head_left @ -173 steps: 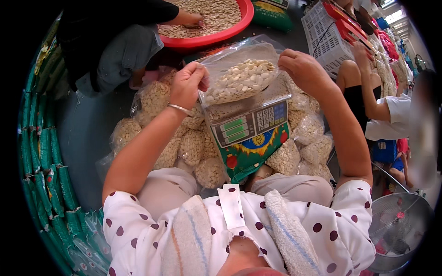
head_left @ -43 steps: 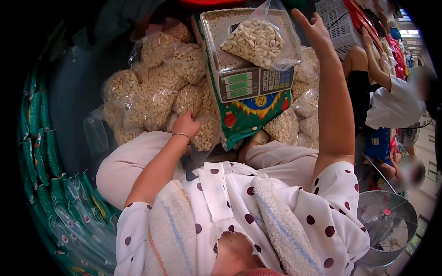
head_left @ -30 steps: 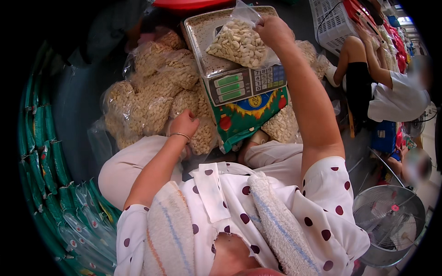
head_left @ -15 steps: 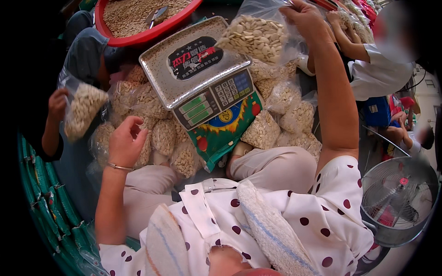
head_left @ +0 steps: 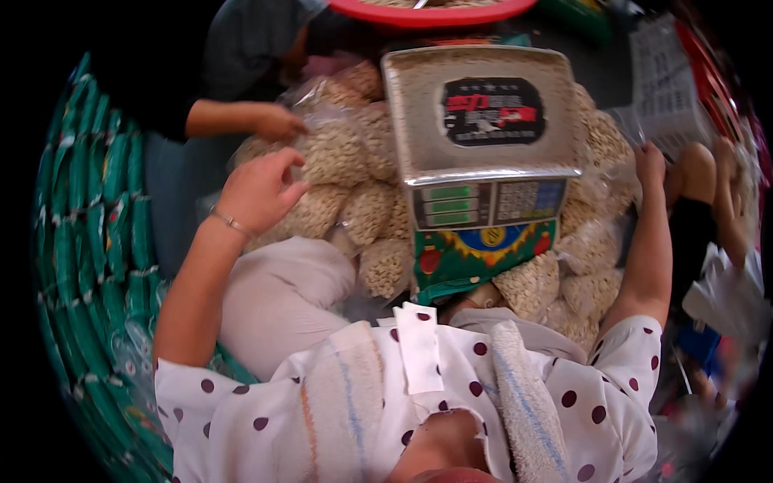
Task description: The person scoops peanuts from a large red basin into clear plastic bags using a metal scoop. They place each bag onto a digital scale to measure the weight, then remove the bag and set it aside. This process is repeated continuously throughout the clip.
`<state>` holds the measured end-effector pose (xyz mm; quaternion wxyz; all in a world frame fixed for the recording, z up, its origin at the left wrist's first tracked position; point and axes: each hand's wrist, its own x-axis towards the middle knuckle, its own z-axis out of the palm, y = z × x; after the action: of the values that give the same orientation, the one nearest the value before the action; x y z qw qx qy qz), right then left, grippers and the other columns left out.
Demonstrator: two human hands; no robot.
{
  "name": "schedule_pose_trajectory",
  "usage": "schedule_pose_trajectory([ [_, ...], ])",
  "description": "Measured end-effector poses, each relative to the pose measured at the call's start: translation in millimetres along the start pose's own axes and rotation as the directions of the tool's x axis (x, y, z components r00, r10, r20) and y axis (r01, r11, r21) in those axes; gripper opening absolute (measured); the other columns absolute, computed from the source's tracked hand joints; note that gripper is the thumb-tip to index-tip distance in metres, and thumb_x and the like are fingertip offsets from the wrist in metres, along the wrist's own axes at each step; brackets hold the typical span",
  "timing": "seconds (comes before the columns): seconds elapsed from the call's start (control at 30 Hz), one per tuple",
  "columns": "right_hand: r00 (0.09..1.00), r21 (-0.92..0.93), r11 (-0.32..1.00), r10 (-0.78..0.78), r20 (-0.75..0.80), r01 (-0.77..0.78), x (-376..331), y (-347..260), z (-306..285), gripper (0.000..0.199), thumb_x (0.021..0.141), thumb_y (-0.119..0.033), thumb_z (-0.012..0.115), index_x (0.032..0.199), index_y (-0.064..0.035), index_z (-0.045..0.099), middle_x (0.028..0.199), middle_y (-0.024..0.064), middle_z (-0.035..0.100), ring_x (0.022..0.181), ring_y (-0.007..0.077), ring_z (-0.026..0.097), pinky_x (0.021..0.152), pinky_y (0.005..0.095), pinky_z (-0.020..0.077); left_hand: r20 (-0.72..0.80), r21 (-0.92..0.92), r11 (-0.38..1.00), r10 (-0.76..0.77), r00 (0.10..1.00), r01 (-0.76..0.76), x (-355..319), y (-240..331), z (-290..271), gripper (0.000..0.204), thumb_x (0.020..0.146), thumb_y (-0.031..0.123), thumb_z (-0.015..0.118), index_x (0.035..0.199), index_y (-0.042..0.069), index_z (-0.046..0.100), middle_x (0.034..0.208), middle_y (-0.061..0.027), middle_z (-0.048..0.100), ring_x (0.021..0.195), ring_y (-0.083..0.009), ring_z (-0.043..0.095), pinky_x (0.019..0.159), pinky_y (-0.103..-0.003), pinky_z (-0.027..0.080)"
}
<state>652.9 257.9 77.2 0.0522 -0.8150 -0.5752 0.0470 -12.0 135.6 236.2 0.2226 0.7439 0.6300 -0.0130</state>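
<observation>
A silver weighing scale [head_left: 491, 173] with a bare metal pan stands in front of me on a green printed packet [head_left: 483, 253]. My left hand [head_left: 262, 191], bracelet at the wrist, hovers over the left heap of clear bags of pumpkin seeds [head_left: 334, 153]. Its fingers are loosely curled and apart, with nothing in them. Right of the scale, my right hand [head_left: 651, 165] is low and closed beside the right heap of bagged seeds [head_left: 605, 145]. Clear film by its fingers seems to be the top of a bag; blur hides the exact grip.
Another person's hand [head_left: 278, 122] reaches over the left heap. A red basin of seeds [head_left: 451, 14] is at the far edge. A white plastic crate [head_left: 664, 80] stands far right, near another person's arm [head_left: 729, 193]. Green packets [head_left: 105, 209] are stacked along the left.
My right hand has come down from above the scale to the right heap with its seed bag. The other person's hand no longer holds a bag up. My view has turned.
</observation>
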Motion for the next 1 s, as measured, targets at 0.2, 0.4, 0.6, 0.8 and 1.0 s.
schedule_pose_trajectory([
  [0.2, 0.978, -0.118, 0.986, 0.094, -0.186, -0.117, 1, -44, 19, 0.037, 0.088, -0.026, 0.053, 0.121, -0.01, 0.057, 0.117, 0.0117, 0.06, 0.111, 0.0334, 0.055, 0.093, 0.0436, 0.0426, 0.036, 0.039, 0.942, -0.335, 0.942, 0.334, 9, -95, 10, 0.032, 0.078, 0.024, 0.067, 0.103, 0.005, 0.06, 0.078, -0.0082, 0.064, 0.072, -0.0215, 0.062, 0.069, -0.033, 0.049],
  [0.4, 0.777, 0.55, 0.555, -0.515, -0.362, 0.624, -103, -277, -75, 0.026, 0.086, -0.001, 0.056, 0.111, -0.0065, 0.061, 0.104, 0.0066, 0.064, 0.09, 0.0144, 0.059, 0.081, 0.0251, 0.0464, -0.201, -0.102, 0.902, -0.431, 0.879, 0.419, 66, -170, 66, 0.056, 0.077, 0.036, 0.067, 0.123, 0.007, 0.05, 0.12, -0.015, 0.054, 0.107, -0.0285, 0.057, 0.091, -0.036, 0.046],
  [0.6, 0.362, 0.608, 0.326, -0.93, 0.067, 0.724, -216, -472, -3, 0.05, 0.078, 0.001, 0.054, 0.126, -0.0108, 0.048, 0.136, 0.0141, 0.042, 0.09, 0.0364, 0.062, 0.077, 0.0422, 0.0516, -0.009, -0.011, 0.882, -0.472, 0.882, 0.472, 114, -161, 86, 0.062, 0.077, 0.039, 0.067, 0.127, 0.01, 0.047, 0.128, -0.016, 0.048, 0.115, -0.0329, 0.051, 0.094, -0.04, 0.044],
  [0.8, 0.305, 0.327, 0.404, -0.899, 0.314, 0.854, -200, -542, 112, 0.029, 0.074, 0.001, 0.056, 0.101, -0.0076, 0.06, 0.102, 0.015, 0.062, 0.084, 0.0333, 0.063, 0.07, 0.0434, 0.0505, -0.01, -0.029, 0.917, -0.399, 0.917, 0.398, 117, -179, 104, 0.042, 0.078, 0.037, 0.067, 0.109, 0.011, 0.059, 0.108, -0.014, 0.062, 0.101, -0.0325, 0.059, 0.084, -0.042, 0.047],
  [1.0, 0.199, 0.497, 0.266, -0.963, 0.184, 0.826, -233, -499, 50, 0.014, 0.072, -0.002, 0.059, 0.086, -0.0052, 0.059, 0.083, 0.0115, 0.062, 0.08, 0.0329, 0.062, 0.068, 0.0419, 0.0496, -0.326, -0.328, 0.901, -0.391, 0.861, 0.285, 98, -200, 100, 0.021, 0.084, 0.024, 0.058, 0.089, 0.004, 0.064, 0.08, -0.0175, 0.065, 0.074, -0.0327, 0.062, 0.066, -0.038, 0.047],
])
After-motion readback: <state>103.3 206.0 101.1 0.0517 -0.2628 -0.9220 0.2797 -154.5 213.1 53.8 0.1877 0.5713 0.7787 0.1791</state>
